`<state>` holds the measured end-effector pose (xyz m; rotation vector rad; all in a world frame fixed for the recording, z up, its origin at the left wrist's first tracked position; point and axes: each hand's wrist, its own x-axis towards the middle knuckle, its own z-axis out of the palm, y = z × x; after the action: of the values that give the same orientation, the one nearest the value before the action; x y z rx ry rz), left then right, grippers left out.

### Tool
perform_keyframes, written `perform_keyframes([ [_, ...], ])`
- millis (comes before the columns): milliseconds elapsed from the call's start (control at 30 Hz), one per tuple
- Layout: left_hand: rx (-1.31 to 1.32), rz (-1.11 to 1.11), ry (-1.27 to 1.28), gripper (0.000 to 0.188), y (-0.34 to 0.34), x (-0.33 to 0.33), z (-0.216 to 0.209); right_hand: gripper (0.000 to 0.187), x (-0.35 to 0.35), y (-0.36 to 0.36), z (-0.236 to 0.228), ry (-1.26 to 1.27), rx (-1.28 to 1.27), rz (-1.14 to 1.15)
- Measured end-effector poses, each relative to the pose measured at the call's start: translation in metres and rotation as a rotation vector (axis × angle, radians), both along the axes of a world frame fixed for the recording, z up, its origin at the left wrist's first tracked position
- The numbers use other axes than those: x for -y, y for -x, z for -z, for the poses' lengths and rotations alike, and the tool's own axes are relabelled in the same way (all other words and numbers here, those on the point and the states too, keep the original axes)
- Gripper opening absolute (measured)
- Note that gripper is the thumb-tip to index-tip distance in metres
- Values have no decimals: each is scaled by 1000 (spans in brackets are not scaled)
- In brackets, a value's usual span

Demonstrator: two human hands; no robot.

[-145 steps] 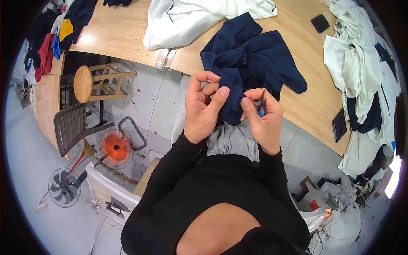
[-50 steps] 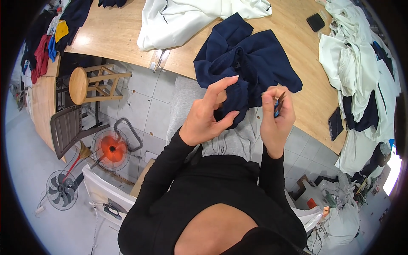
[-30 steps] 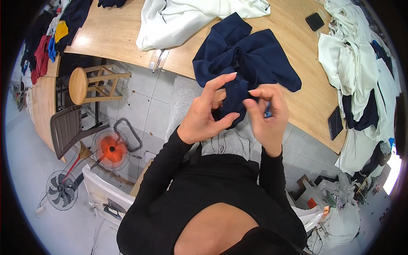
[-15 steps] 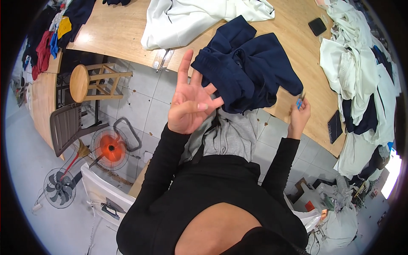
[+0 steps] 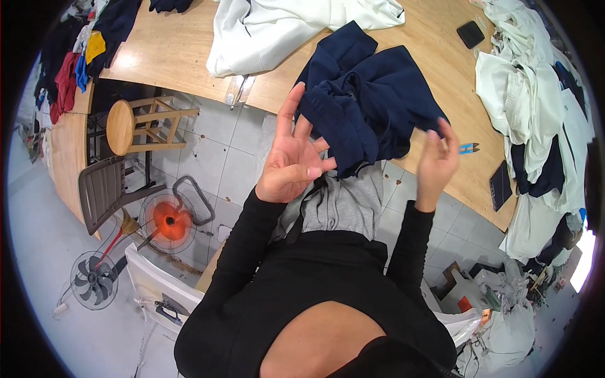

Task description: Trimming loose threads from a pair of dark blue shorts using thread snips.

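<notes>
A navy blue garment (image 5: 353,104) with a gathered waistband lies bunched over the near table edge, part of it hanging towards my lap. My left hand (image 5: 290,157) is palm up with fingers spread; its fingertips touch the garment's left edge, some partly hidden by the cloth. My right hand (image 5: 438,160) is raised at the garment's right side, slightly smeared by motion, its fingers apart and nothing visible in them. Small blue thread snips (image 5: 468,148) with metal tips rest on the table just right of it.
White garments lie on the wooden table (image 5: 157,47) and pile (image 5: 520,107) along its right side. A black phone (image 5: 470,34) and a dark flat object (image 5: 500,186) rest there too. A wooden stool (image 5: 121,128), grey chair (image 5: 101,195) and fan (image 5: 169,222) stand at left.
My right hand has let go of the thread snips, which now lie on the table, and has moved left towards the garment. My left hand has shifted slightly right and stays at the cloth.
</notes>
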<state>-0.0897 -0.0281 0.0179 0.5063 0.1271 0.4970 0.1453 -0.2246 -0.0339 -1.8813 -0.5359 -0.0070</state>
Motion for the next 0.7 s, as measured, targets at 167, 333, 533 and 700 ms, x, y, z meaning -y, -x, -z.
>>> perform_keyframes([
  [167, -51, 26, 11, 129, -2, 7, -14, 34, -49, 35, -3, 233, 21, -330],
  [333, -155, -53, -82, 128, -6, 10, -21, 28, -55, 34, 50, 253, 61, -249],
  [533, -146, -37, -182, 129, -4, 10, -23, 24, -57, 39, 67, 133, 364, -231],
  [700, -204, 6, -286, 131, -2, 8, -24, 25, -58, 38, 68, 115, 411, -222],
])
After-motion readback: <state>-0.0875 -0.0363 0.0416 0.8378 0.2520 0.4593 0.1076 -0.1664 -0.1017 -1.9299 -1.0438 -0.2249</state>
